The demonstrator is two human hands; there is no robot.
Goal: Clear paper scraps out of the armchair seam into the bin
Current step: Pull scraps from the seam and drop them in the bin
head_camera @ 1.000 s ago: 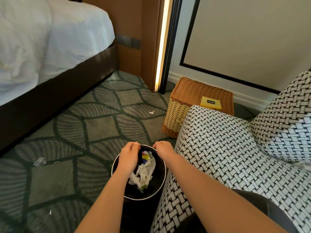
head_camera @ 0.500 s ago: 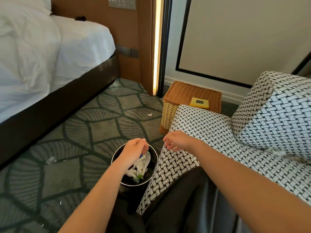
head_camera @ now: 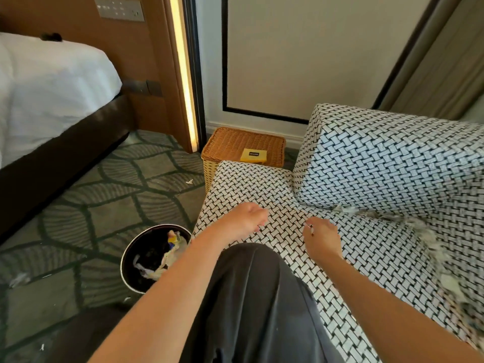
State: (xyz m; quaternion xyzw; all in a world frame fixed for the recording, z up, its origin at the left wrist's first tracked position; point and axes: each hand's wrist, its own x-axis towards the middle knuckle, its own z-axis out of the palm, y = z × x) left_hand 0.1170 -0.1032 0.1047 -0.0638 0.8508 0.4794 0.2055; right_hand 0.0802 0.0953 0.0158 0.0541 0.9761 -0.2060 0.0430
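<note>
The paper scraps are lodged in the seam of the armchair, where the seat cushion meets the back cushion. They are spread along the seam from just under the lower edge of the back cushion toward the right edge of the view; this part is blurred, so single pieces cannot be told apart. The left hand is held over the front part of the seat with its fingers loosely curled, and nothing is seen in its grasp. The right hand is held over the middle of the seat, near the left end of the scrap line but apart from it; its fingers are bent downward in a relaxed way and nothing is gripped. A knee in dark trousers is placed between the two forearms, against the seat front. The round black bin is set on the patterned carpet just beside the left front corner of the armchair, and crumpled paper with a yellow and blue item is contained in it. Small white bits are scattered on the carpet. A wicker basket is placed behind the armchair against the wall, with a yellow box laid on its lid. A bed with white linen is located at the left.
</note>
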